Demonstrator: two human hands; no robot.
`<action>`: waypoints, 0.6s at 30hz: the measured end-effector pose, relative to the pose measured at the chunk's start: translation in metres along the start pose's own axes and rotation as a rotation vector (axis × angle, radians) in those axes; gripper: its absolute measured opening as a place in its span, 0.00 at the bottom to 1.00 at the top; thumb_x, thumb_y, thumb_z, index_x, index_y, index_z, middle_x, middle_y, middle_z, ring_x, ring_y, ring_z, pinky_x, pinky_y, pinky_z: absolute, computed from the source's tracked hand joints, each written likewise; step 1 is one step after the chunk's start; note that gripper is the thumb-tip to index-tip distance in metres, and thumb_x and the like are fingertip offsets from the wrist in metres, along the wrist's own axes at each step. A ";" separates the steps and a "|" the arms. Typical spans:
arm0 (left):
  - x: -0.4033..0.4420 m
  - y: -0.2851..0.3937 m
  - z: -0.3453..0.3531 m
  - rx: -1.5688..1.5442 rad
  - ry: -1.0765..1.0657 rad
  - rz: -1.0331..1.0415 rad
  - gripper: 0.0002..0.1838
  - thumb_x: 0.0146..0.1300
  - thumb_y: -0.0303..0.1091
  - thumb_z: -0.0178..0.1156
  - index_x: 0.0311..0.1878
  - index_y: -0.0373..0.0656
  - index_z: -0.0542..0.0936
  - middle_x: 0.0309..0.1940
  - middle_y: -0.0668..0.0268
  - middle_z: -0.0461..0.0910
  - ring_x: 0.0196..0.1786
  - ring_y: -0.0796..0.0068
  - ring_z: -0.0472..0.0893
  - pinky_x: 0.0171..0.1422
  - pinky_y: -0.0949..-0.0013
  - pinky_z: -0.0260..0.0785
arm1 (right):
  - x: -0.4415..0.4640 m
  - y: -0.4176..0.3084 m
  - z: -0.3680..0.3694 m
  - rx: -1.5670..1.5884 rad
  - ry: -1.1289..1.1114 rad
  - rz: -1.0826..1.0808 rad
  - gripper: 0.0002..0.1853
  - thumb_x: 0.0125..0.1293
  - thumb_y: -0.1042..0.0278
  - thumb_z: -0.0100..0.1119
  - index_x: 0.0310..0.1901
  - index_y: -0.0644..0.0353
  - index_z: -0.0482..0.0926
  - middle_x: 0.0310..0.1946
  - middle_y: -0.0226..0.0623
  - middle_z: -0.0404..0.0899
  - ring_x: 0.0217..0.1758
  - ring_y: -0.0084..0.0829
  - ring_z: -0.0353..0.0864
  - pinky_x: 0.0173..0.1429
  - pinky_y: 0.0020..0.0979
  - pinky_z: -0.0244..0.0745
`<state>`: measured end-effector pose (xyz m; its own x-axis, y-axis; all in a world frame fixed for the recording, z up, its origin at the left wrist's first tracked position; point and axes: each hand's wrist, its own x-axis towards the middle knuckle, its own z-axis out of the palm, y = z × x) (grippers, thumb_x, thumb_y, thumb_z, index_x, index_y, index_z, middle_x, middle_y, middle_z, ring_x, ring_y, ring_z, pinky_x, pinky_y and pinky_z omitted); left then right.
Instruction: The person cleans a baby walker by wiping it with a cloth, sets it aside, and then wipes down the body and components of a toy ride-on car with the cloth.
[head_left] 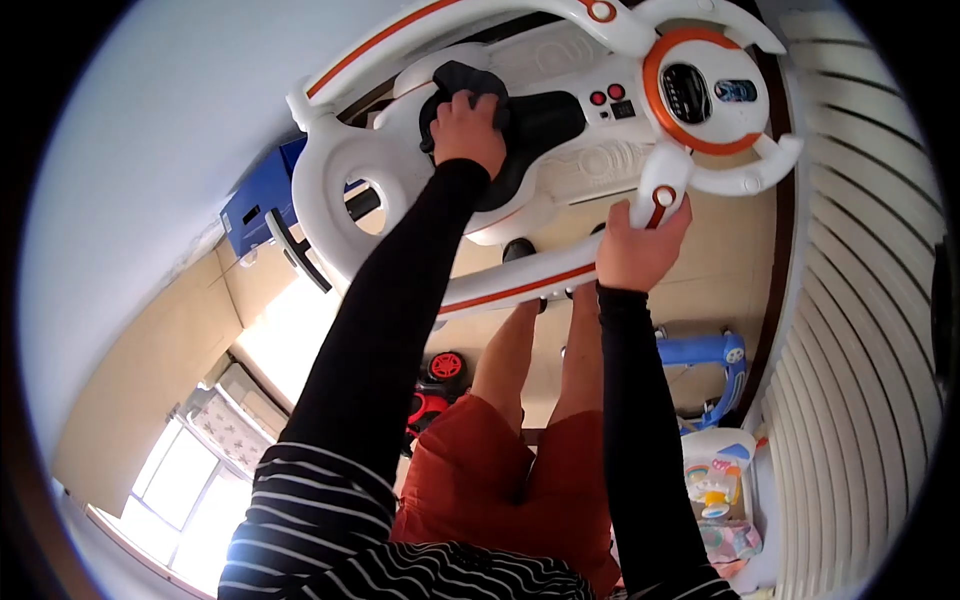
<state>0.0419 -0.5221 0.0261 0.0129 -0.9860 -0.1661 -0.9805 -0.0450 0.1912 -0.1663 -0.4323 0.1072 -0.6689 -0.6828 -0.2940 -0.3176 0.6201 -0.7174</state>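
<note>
A white ride-on toy car (600,160) with orange trim spans the upper half of the head view. My left hand (468,132) is closed over the top of its black seat (545,125), fingers bent around the raised backrest; the fingertips are partly hidden. Lower right of it, my right hand (645,250) wraps round the end of the white guard rail (545,272) with its orange stripe. Just above that hand is the steering wheel (705,90), which has an orange ring and a dark panel. Two red buttons (607,95) sit between seat and wheel.
A ribbed white surface (850,300) runs down the right side. Below the car are a blue tubular frame (705,350), a white tub (735,440) with colourful items, and a red-and-black wheeled toy (445,368). A blue box (262,200) stands left, and a bright window (180,480) lower left.
</note>
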 end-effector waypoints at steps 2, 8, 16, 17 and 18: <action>0.009 -0.002 -0.021 -0.233 -0.089 -0.089 0.17 0.60 0.33 0.62 0.53 0.49 0.83 0.54 0.54 0.82 0.59 0.47 0.80 0.62 0.49 0.73 | 0.001 0.000 0.001 -0.003 0.016 -0.019 0.38 0.56 0.68 0.68 0.70 0.65 0.68 0.60 0.53 0.78 0.60 0.53 0.82 0.62 0.44 0.79; -0.063 0.035 -0.149 -1.201 0.069 -0.270 0.21 0.59 0.28 0.54 0.57 0.39 0.82 0.55 0.52 0.82 0.56 0.54 0.83 0.65 0.64 0.73 | -0.002 0.019 -0.010 -0.024 0.021 -0.188 0.39 0.62 0.60 0.71 0.71 0.67 0.67 0.64 0.56 0.74 0.64 0.54 0.77 0.67 0.44 0.74; -0.219 0.072 -0.223 -1.872 -0.498 -0.542 0.42 0.50 0.28 0.52 0.75 0.35 0.64 0.71 0.51 0.71 0.75 0.51 0.70 0.82 0.53 0.60 | -0.141 -0.015 -0.116 0.826 -0.255 0.116 0.42 0.76 0.42 0.51 0.80 0.63 0.53 0.81 0.44 0.54 0.81 0.41 0.55 0.82 0.40 0.49; -0.234 0.078 -0.227 -1.853 -0.615 -0.618 0.46 0.49 0.28 0.52 0.78 0.35 0.60 0.73 0.50 0.69 0.76 0.51 0.69 0.82 0.52 0.59 | -0.161 -0.021 -0.124 0.948 -0.377 0.138 0.45 0.76 0.39 0.49 0.82 0.63 0.50 0.82 0.44 0.52 0.83 0.42 0.52 0.84 0.40 0.45; -0.245 0.089 -0.231 -1.805 -0.728 -0.555 0.47 0.51 0.28 0.52 0.80 0.35 0.58 0.77 0.49 0.64 0.80 0.51 0.64 0.84 0.54 0.54 | -0.177 -0.020 -0.129 1.074 -0.524 0.077 0.47 0.76 0.36 0.47 0.83 0.63 0.47 0.83 0.44 0.49 0.85 0.43 0.48 0.86 0.40 0.40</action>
<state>-0.0031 -0.3219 0.3076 -0.3335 -0.5978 -0.7290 0.3850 -0.7922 0.4735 -0.1284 -0.2743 0.2546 -0.2272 -0.8868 -0.4024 0.6016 0.1971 -0.7741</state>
